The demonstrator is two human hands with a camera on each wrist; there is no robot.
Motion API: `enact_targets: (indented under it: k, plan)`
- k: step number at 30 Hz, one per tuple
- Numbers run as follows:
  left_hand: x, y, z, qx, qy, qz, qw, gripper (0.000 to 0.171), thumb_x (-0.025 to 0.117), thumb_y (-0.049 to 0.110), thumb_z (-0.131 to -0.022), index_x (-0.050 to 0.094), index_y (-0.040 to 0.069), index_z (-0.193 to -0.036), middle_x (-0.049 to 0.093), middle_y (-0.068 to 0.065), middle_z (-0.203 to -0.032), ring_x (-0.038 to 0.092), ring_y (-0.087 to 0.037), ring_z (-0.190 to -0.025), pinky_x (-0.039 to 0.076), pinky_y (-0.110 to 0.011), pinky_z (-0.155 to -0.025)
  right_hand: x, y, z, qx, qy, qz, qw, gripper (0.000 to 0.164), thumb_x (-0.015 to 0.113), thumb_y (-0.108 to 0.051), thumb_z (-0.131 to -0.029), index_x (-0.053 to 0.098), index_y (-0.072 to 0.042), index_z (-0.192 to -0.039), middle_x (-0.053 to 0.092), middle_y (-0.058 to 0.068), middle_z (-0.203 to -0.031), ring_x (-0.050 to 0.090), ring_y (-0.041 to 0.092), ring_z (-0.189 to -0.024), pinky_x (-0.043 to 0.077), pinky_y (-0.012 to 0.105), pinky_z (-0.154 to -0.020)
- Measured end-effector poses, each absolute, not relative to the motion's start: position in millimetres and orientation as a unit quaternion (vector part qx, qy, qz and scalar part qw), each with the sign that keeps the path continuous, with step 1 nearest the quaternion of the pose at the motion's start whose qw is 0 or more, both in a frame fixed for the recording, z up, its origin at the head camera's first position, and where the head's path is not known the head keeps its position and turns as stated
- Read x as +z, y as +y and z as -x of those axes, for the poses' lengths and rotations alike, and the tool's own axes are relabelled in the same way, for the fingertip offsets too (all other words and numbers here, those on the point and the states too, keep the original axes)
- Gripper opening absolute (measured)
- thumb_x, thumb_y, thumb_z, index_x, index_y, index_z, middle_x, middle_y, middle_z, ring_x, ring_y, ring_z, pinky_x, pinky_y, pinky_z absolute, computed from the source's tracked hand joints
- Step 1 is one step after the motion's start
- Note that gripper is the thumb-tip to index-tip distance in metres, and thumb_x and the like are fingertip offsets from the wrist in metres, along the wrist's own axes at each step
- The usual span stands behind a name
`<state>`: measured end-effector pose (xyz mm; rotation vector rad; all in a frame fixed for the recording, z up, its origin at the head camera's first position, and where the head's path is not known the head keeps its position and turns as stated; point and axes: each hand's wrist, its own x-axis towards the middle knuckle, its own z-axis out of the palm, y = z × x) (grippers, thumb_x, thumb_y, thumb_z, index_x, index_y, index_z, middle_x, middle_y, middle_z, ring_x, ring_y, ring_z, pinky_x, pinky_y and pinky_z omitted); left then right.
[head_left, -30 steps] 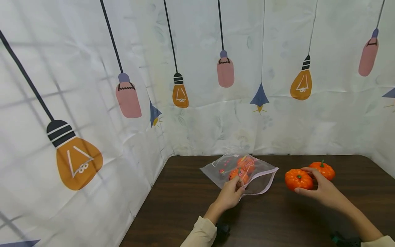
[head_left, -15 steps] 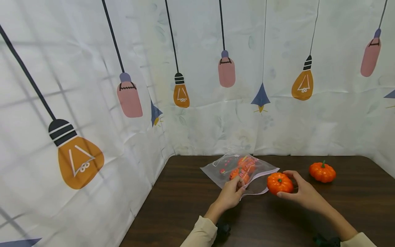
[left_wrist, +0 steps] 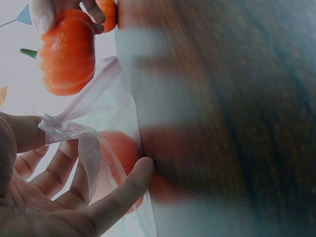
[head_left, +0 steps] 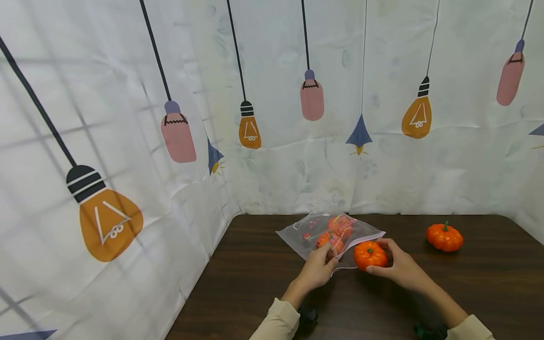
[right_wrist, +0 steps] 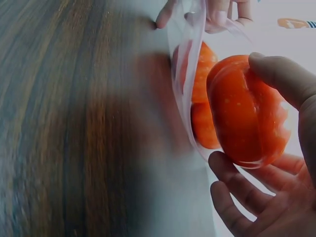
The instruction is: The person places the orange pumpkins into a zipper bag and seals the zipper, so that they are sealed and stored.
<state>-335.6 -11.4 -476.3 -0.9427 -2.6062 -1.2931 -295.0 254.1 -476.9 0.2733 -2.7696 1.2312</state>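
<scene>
Orange ribbed pumpkin [head_left: 369, 256] held in fingers of right hand [head_left: 399, 267] near right edge of clear pink-rimmed bag [head_left: 294, 232], pinched by left hand [head_left: 316, 268].

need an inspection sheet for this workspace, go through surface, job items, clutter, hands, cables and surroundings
surface: dark wood-grain table, glossy, with reflections in the wrist views
job's things: clear zip bag, mouth open, two orange pumpkins inside; held pumpkin at the mouth; loose pumpkin apart on the right
clutter: two dark objects at the near side, too unclear to name
hands: left hand holds the bag's edge by the opening; right hand grips the held pumpkin between thumb and fingers
cables: nothing seen; the cords are only printed
surroundings: pale backdrop with printed lamps, along the left and far sides
</scene>
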Motion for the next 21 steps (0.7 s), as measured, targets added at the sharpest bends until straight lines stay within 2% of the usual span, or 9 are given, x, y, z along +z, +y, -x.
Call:
enact_targets:
  k: [9,21]
  plan:
    - [-476.5,-11.1,335.6,-0.422,-0.852,0.305,0.045,0.008,0.063,0.007,-0.098,0.057,0.011,-0.096,0.054,0.004,-0.077,0.044,0.002,-0.064,0.041,-0.016,-0.06,-485.3,244.1,303.2,0.413,-0.906,-0.079,0.046,0.08,0.081,-0.045,-0.084,0.041,-0.004,-0.14,0.059,0.022,-0.134,0.062,0.032,-0.114,0.051,0.046,-0.09]
    - [-474.2,-12.4,334.1,-0.429,-0.848,0.308,0.037,0.006,0.062,0.006,-0.099,0.057,0.009,-0.097,0.058,0.0,-0.078,0.045,0.002,-0.064,0.042,-0.016,-0.061,-485.7,233.5,308.1,0.427,-0.902,-0.057,0.036,0.083,0.08,-0.047,-0.085,0.04,-0.001,-0.142,0.058,0.022,-0.135,0.061,0.031,-0.114,0.051,0.044,-0.092]
